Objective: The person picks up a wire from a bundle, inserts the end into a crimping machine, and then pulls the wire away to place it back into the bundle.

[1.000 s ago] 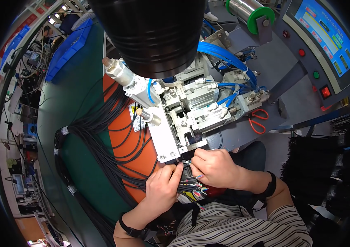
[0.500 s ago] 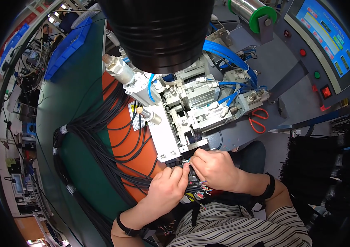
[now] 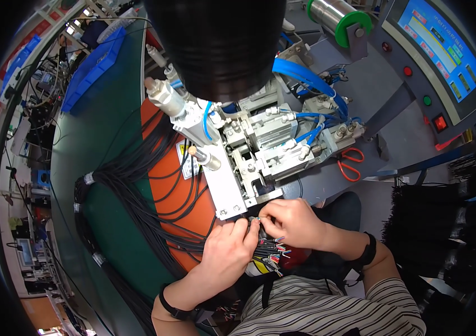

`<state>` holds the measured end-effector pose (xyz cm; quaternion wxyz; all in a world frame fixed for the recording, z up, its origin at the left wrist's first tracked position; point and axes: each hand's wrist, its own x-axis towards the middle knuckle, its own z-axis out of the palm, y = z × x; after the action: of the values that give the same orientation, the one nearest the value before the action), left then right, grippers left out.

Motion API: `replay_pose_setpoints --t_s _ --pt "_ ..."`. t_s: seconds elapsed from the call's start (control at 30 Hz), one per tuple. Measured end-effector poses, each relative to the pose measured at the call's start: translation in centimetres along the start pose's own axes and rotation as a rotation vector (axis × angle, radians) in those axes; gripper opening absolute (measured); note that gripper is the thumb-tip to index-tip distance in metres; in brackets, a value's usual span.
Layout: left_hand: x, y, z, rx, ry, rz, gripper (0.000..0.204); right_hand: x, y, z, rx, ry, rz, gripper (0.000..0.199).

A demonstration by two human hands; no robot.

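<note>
And there it was, a fine pinch! The left hand (image 3: pixel 228 246) had thumb and forefinger closed on a wire end (image 3: pixel 258 219), and the right hand (image 3: pixel 294 223) met it there, fingertips bunched on the same tiny spot; just how the strands sat between them was too small to tell. Doing this well, by my reckoning, called for a firm left grip close to the tip, a light right pinch, and no hard tugging on such thin strands. Steady wrists would have helped too, with the machine (image 3: pixel 224 187) standing just beyond both hands.

So where did the wire end lie? Right between the two hands, at the left thumb tip! Below the right hand spread the wire bundle (image 3: pixel 274 255), its coloured tips bare and best kept out of the way. Off to the left hand's left ran the black cables (image 3: pixel 123 193) across the counter (image 3: pixel 120 246), while the scissors (image 3: pixel 351 162) rested beyond the right hand, over to its right.
</note>
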<state>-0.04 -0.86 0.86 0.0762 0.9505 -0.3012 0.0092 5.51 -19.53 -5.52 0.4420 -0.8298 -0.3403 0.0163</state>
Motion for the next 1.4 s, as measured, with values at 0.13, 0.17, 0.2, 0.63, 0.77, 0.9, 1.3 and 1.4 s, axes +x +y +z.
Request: replay_pose_setpoints --t_s 0.13,0.17,0.2,0.63,0.77,0.9,1.3,1.4 --pt "-2.5 -1.3 1.6 -0.262 0.216 -0.115 0.047 -0.4 0.7 0.5 0.354 0.022 0.159 0.011" --pt "-3.1 -1.3 1.5 -0.252 0.218 -0.097 0.047 -0.5 0.6 0.7 0.350 0.025 0.167 0.011" --pt "-3.6 -1.4 1.3 -0.207 0.218 -0.133 0.047 -0.5 0.5 0.7 0.346 0.028 0.176 0.012" --pt "-3.2 -0.8 2.0 -0.469 0.368 -0.136 0.026 -1.3 -1.0 -0.1 0.638 -0.061 0.008 0.016" --pt "-2.2 0.1 1.3 -0.449 0.380 -0.197 0.026 -1.6 -0.9 1.5 1.235 -0.028 0.366 0.020" --pt "-1.7 -0.2 2.4 -0.490 0.401 -0.202 0.026 -1.4 -0.6 1.7 0.796 0.072 0.079 0.018" --pt "-1.8 0.0 2.7 -0.412 0.437 -0.116 0.020 -1.4 -3.1 1.1 1.399 -0.125 0.438 0.035" --pt "-1.9 0.1 2.6 -0.469 0.444 -0.146 0.018 -2.0 -3.9 1.9 0.353 0.213 -0.121 0.040"
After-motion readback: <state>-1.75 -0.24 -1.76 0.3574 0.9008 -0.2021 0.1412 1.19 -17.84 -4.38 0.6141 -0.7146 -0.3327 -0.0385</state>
